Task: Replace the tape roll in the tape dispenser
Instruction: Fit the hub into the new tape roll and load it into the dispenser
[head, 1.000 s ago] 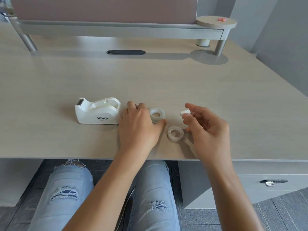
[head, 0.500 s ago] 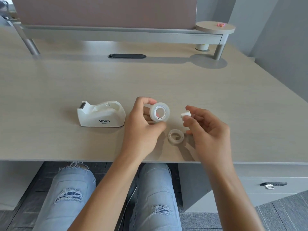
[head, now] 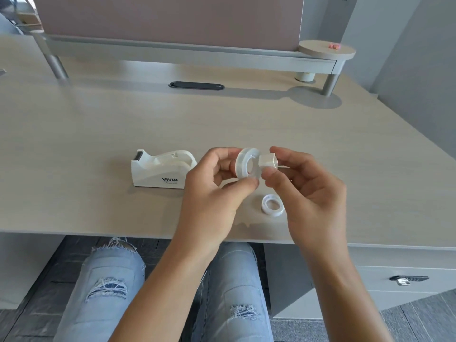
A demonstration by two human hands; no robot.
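We have lifted the new tape roll (head: 247, 164) off the desk (head: 98, 134); our left hand (head: 212, 191) now pinches it upright by its rim. Our right hand (head: 311, 188) has brought the white core (head: 267, 161) up to its hole, so insertion comes next. The spent roll (head: 272, 205) lies below our right fingers; the dispenser (head: 161, 172) waits beyond our left hand.

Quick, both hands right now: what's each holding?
Left hand: closed on the translucent white tape roll, held upright.
Right hand: closed on the small white plastic spindle core, at the roll's hole.
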